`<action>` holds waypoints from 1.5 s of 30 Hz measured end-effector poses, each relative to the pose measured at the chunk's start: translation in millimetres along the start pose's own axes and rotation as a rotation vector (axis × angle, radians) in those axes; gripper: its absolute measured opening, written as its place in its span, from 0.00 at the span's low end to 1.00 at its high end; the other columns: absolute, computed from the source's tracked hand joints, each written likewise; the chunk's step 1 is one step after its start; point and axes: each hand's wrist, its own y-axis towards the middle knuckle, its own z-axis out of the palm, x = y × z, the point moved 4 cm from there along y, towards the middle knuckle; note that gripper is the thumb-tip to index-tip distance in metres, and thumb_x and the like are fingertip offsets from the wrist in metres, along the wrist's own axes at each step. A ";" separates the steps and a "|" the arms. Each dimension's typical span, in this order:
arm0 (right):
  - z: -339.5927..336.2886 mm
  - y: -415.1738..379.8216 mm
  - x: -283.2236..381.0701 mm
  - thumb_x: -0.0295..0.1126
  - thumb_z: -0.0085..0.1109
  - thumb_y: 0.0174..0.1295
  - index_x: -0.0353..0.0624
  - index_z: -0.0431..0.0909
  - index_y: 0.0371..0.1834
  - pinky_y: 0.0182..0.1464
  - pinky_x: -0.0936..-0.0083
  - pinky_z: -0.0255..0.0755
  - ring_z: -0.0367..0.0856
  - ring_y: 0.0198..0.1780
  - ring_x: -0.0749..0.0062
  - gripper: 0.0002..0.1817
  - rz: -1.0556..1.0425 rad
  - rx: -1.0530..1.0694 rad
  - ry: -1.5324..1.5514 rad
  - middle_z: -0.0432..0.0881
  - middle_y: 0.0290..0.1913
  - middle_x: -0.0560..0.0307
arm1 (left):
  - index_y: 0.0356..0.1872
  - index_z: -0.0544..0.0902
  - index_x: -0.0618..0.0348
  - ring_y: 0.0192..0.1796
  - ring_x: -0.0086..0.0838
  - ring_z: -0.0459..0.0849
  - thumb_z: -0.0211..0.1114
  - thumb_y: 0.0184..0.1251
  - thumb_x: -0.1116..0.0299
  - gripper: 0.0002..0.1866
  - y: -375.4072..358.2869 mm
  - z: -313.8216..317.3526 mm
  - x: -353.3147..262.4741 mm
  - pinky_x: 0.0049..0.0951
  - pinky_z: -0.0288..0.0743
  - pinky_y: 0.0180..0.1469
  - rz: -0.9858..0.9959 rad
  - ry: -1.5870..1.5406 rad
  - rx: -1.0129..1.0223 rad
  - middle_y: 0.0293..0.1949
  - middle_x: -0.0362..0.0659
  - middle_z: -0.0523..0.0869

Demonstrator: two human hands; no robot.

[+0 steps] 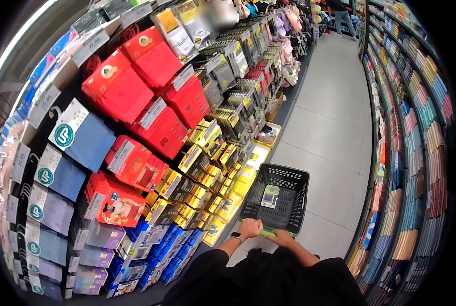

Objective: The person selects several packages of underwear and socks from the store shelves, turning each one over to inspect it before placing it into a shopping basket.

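A black shopping cart basket [303, 189] with perforated walls stands in front of me in the aisle. Its bright green handle [268, 233] runs along the near side. My left hand [250, 228], with a smartwatch on the wrist, is closed around the left part of that handle. Closed on the handle a little further right is my right hand [280, 237]. A flat package [270, 196] with pale and green printing lies on the basket's floor, away from both hands. The cart's lower parts are hidden.
Close on my left is a tall rack hung with red packs [118, 84], blue packs [89, 140] and yellow boxes [215, 135]. Shelves of folded textiles [411, 122] line the right side. Grey floor tiles [322, 127] lead ahead to a person [342, 20] at the far end.
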 end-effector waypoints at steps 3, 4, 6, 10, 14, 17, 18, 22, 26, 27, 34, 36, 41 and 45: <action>-13.5 -4.9 -19.8 0.67 0.52 0.54 0.37 0.82 0.32 0.40 0.54 0.73 0.82 0.38 0.43 0.36 -0.067 0.032 -0.022 0.82 0.33 0.38 | 0.18 0.79 0.58 0.21 0.48 0.81 0.54 0.59 0.62 0.15 4.8 8.4 -24.3 0.47 0.74 0.26 -0.091 0.018 0.002 0.17 0.53 0.80; -15.5 -9.6 -26.3 0.66 0.53 0.54 0.36 0.81 0.35 0.45 0.54 0.73 0.82 0.41 0.44 0.37 -0.043 0.063 -0.029 0.83 0.35 0.39 | 0.18 0.79 0.58 0.22 0.48 0.81 0.54 0.59 0.62 0.15 4.9 12.0 -30.3 0.47 0.74 0.27 -0.145 0.046 0.025 0.18 0.53 0.81; -17.9 -11.4 -34.2 0.67 0.52 0.54 0.36 0.82 0.34 0.42 0.54 0.73 0.82 0.39 0.44 0.37 -0.064 0.077 -0.024 0.83 0.34 0.38 | 0.19 0.79 0.58 0.22 0.48 0.81 0.54 0.60 0.61 0.15 3.1 20.8 -38.0 0.47 0.74 0.27 -0.200 0.062 0.034 0.18 0.53 0.81; 6.2 -19.1 -50.7 0.68 0.51 0.54 0.37 0.81 0.33 0.40 0.55 0.75 0.82 0.38 0.43 0.37 -0.115 0.120 0.001 0.83 0.33 0.39 | 0.20 0.80 0.58 0.21 0.47 0.81 0.52 0.61 0.61 0.16 -8.2 26.3 -49.9 0.46 0.74 0.26 -0.188 0.097 0.109 0.20 0.53 0.82; 28.9 -26.6 -63.6 0.70 0.48 0.56 0.39 0.78 0.42 0.45 0.55 0.73 0.81 0.42 0.44 0.38 -0.142 0.372 -0.016 0.82 0.38 0.39 | 0.24 0.80 0.58 0.23 0.48 0.81 0.51 0.61 0.60 0.15 -28.9 32.8 -57.8 0.49 0.75 0.28 -0.190 0.094 0.230 0.19 0.53 0.81; 38.5 -24.8 -66.9 0.69 0.48 0.56 0.39 0.78 0.42 0.46 0.55 0.72 0.81 0.43 0.44 0.38 -0.165 0.441 0.056 0.82 0.40 0.39 | 0.22 0.80 0.58 0.23 0.48 0.82 0.53 0.60 0.60 0.15 -35.7 37.6 -56.3 0.48 0.75 0.27 -0.225 0.107 0.236 0.19 0.53 0.81; 37.4 -25.6 -64.9 0.70 0.47 0.56 0.39 0.78 0.42 0.47 0.56 0.72 0.81 0.44 0.44 0.38 -0.175 0.449 0.110 0.82 0.40 0.38 | 0.21 0.80 0.58 0.23 0.48 0.81 0.53 0.60 0.60 0.15 -33.9 35.9 -54.7 0.48 0.75 0.27 -0.224 0.099 0.221 0.19 0.53 0.81; 34.6 -8.7 -59.3 0.69 0.48 0.57 0.39 0.78 0.43 0.48 0.57 0.71 0.80 0.46 0.45 0.38 -0.163 0.463 0.126 0.82 0.42 0.38 | 0.20 0.80 0.58 0.24 0.49 0.81 0.51 0.61 0.60 0.16 -19.7 26.8 -42.7 0.48 0.75 0.29 -0.231 0.114 0.246 0.21 0.53 0.82; 9.1 12.4 -49.6 0.67 0.50 0.57 0.36 0.78 0.40 0.47 0.59 0.71 0.80 0.44 0.45 0.37 -0.154 0.352 0.214 0.81 0.40 0.38 | 0.22 0.80 0.58 0.25 0.48 0.82 0.51 0.61 0.60 0.16 18.2 17.9 -25.0 0.47 0.75 0.30 -0.217 0.142 0.264 0.21 0.53 0.82; -0.5 19.0 -48.7 0.66 0.50 0.57 0.36 0.79 0.39 0.47 0.59 0.71 0.80 0.44 0.46 0.36 -0.143 0.294 0.209 0.81 0.41 0.38 | 0.22 0.80 0.58 0.26 0.48 0.82 0.50 0.61 0.60 0.16 29.2 15.7 -20.2 0.48 0.75 0.30 -0.220 0.156 0.265 0.21 0.53 0.82; -32.4 39.2 -44.4 0.67 0.49 0.56 0.37 0.81 0.40 0.46 0.59 0.72 0.80 0.44 0.46 0.38 -0.040 0.181 0.095 0.82 0.40 0.40 | 0.24 0.81 0.58 0.27 0.48 0.83 0.51 0.61 0.59 0.16 65.8 14.5 -6.0 0.48 0.75 0.32 -0.188 0.126 0.271 0.22 0.53 0.83; -43.5 42.8 -40.5 0.68 0.49 0.55 0.37 0.82 0.39 0.45 0.58 0.72 0.80 0.43 0.45 0.38 -0.016 0.184 0.093 0.82 0.40 0.40 | 0.24 0.81 0.58 0.27 0.49 0.83 0.51 0.61 0.60 0.16 71.3 16.3 -2.1 0.48 0.75 0.32 -0.166 0.092 0.264 0.22 0.53 0.83; -52.1 53.5 -40.3 0.71 0.48 0.52 0.38 0.83 0.36 0.44 0.58 0.74 0.81 0.42 0.46 0.40 0.010 0.129 0.058 0.83 0.36 0.40 | 0.24 0.81 0.57 0.25 0.49 0.82 0.53 0.60 0.60 0.14 82.7 19.2 8.3 0.50 0.74 0.29 -0.109 -0.020 0.209 0.22 0.52 0.83; -62.3 68.4 -33.8 0.73 0.49 0.49 0.36 0.83 0.33 0.43 0.58 0.73 0.81 0.40 0.46 0.43 0.059 0.164 0.017 0.83 0.37 0.39 | 0.21 0.77 0.57 0.23 0.49 0.80 0.55 0.59 0.61 0.12 91.9 15.2 19.0 0.51 0.71 0.26 -0.138 -0.096 0.176 0.21 0.51 0.81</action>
